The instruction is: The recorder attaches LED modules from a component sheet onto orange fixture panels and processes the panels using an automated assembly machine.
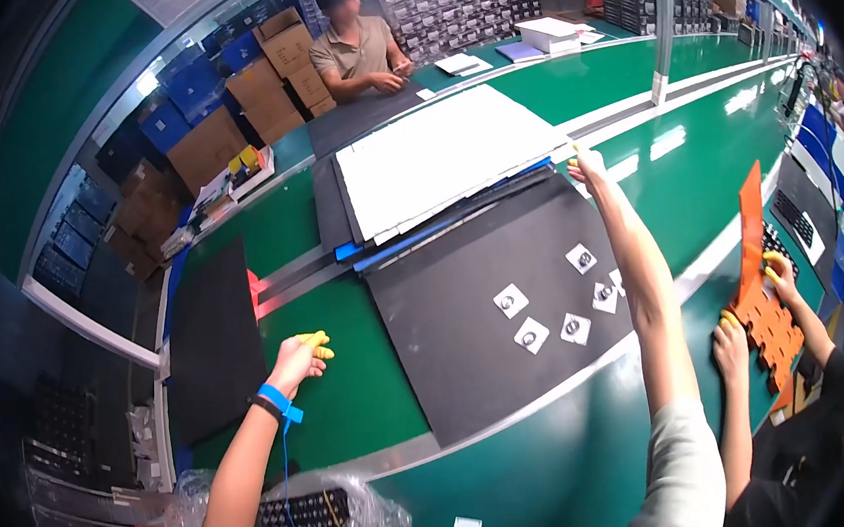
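Note:
My left hand [302, 361] hovers over the green bench top, left of a dark grey mat [471, 370]. Yellow finger cots cover some of its fingertips; the fingers are loosely bent and slightly apart, with nothing visible in them. A blue strap with a cord circles that wrist. My right arm reaches far forward, and my right hand [586, 163] is closed at the right corner of a white sheet [453, 155] that tops a stack of sheets. Several small white square cards with dark rings, one of them a card [511, 301], lie scattered on the mat.
A co-worker at right holds orange interlocking pieces [768, 318]. Another person [358, 53] sits across the bench. A bag-wrapped black tray [308, 514] lies near my left forearm. A metal post [663, 32] rises behind the stack; cartons [262, 97] stand at far left.

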Available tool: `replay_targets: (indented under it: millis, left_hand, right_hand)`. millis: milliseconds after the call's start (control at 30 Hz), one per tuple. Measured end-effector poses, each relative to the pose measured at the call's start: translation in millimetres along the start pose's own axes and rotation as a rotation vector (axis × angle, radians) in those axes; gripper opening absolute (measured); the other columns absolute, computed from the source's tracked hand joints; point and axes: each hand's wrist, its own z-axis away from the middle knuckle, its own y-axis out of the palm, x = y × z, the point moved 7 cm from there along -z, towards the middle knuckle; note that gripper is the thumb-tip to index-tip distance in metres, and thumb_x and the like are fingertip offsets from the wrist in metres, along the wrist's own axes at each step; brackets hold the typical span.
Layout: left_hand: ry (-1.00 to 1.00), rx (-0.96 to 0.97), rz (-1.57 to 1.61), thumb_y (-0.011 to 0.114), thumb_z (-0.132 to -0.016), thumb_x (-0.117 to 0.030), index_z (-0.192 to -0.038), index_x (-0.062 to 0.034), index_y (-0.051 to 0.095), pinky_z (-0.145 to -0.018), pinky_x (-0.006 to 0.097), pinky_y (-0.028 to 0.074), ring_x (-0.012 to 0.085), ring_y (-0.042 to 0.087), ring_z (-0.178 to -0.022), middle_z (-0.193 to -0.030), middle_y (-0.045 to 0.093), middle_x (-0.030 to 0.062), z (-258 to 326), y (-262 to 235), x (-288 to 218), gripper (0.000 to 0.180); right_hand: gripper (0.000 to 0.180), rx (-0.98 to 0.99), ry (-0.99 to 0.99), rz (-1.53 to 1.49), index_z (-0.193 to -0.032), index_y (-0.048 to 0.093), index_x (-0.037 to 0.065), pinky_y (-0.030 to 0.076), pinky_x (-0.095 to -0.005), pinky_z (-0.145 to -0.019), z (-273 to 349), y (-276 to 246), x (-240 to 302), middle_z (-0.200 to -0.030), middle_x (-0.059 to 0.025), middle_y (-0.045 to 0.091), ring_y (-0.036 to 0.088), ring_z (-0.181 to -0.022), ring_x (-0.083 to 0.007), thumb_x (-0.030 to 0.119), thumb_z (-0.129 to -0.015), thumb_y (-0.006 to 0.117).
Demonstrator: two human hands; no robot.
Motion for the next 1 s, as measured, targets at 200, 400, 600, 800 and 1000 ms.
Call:
replay_targets:
  millis: [200, 400, 600, 800, 1000]
  left_hand:
    - [0.165, 0.109, 0.139, 0.049, -0.105, -0.025, -0.129, 0.0002, 0.052, -0.076, 0.031, 0.058, 0.0193, 0.069, -0.082, -0.104, 0.068, 0.0120, -56, 34, -42, 0.034]
    - [0.200, -0.071, 0.200, 0.045, -0.106, -0.021, -0.133, -0.0006, 0.051, -0.083, 0.034, 0.058, 0.0227, 0.069, -0.092, -0.113, 0.067, 0.0144, -55, -7, -39, 0.034]
    - [0.347, -0.104, 0.183, 0.057, -0.102, -0.022, -0.145, 0.0003, 0.042, -0.085, 0.034, 0.057, 0.0206, 0.063, -0.107, -0.128, 0.058, 0.0143, -108, 28, -65, 0.051]
    - [0.506, -0.111, 0.256, 0.057, -0.103, -0.021, -0.150, 0.0010, 0.034, -0.087, 0.034, 0.057, 0.0212, 0.062, -0.110, -0.132, 0.055, 0.0140, -113, 55, -99, 0.057]
    - [0.371, 0.067, 0.460, 0.038, -0.106, -0.011, -0.158, -0.0003, 0.013, -0.109, 0.039, 0.047, 0.0316, 0.049, -0.134, -0.159, 0.026, 0.0226, -132, 86, -113, 0.059]
  right_hand:
    - [0.038, -0.080, -0.428, 0.625, -0.123, 0.069, 0.012, 0.055, -0.0403, -0.077, -88, -73, 52, -0.094, -0.0087, 0.071, 0.068, -0.085, -0.0287, 0.033, -0.091, 0.071]
    - [0.023, 0.091, -0.304, 0.238, -0.095, 0.074, 0.001, 0.047, -0.0271, -0.055, -55, 57, 23, -0.074, -0.0032, 0.065, 0.059, -0.061, -0.0105, 0.022, -0.088, 0.074]
    - [0.032, 0.156, -0.192, 0.486, -0.111, 0.066, 0.005, 0.054, -0.0280, -0.064, -54, 10, 40, -0.088, -0.0024, 0.065, 0.063, -0.069, -0.0114, 0.033, -0.099, 0.055]
    - [0.055, 0.062, -0.238, 0.454, -0.107, 0.063, 0.004, 0.052, -0.0361, -0.072, -28, 45, 52, -0.089, -0.0035, 0.059, 0.060, -0.081, -0.0155, 0.056, -0.088, 0.068]
    - [0.051, 0.026, -0.281, 0.552, -0.113, 0.062, 0.003, 0.052, -0.0347, -0.070, -26, 42, 53, -0.095, -0.0043, 0.061, 0.059, -0.089, -0.0154, 0.050, -0.091, 0.060]
